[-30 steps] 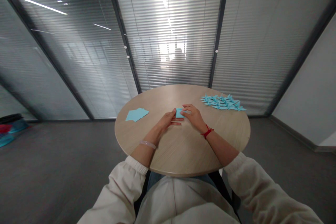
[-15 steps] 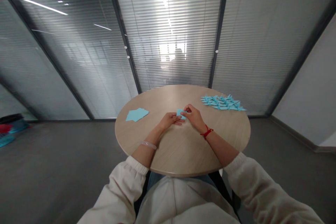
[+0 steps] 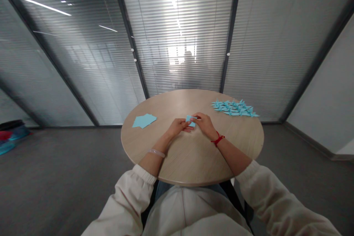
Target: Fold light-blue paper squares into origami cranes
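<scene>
Between my hands, over the middle of the round table, is a small folded piece of light-blue paper. My left hand pinches its left side, with the thumb on top and fingers beneath. At the right side, my right hand grips the paper between thumb and fingers. Part of the paper is hidden behind the fingers. To the left lie several flat sheets of light-blue paper, overlapping. On the right stand several folded blue paper cranes, grouped in rows.
The round wooden table has its near edge close to my body. Glass panels with blinds rise behind it. A dark-rimmed bin and something red and blue stand on the floor at far left.
My right hand's fingers have lowered slightly and closed in nearer the folded paper, which has tilted a little. My left hand stays nearly still.
</scene>
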Available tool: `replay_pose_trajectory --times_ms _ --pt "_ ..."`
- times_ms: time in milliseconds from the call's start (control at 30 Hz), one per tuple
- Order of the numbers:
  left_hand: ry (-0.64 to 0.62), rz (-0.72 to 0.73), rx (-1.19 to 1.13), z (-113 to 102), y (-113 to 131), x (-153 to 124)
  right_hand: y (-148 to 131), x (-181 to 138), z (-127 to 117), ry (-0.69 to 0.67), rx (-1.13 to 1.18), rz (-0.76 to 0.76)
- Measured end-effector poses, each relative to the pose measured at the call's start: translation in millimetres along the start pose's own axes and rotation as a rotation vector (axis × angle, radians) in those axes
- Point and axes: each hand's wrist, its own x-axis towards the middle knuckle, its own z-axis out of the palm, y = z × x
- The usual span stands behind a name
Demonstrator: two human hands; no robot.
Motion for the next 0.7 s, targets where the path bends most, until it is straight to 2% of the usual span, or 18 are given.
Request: replay_pose_trajectory --times_ms 167,367,700 --pt "0.002 0.008 0.033 -2.3 -3.5 2.1 1.7 -0.5 0.5 -0.037 0.029 0.008" --pt "-0.037 -0.035 0.209 -3.8 -12.6 5.8 1.0 -1.0 2.3 -0.11 0.054 0.013" --pt "-0.042 -0.019 0.337 -1.0 -6.5 2.7 5.3 1.1 1.4 -0.073 0.008 -0.035"
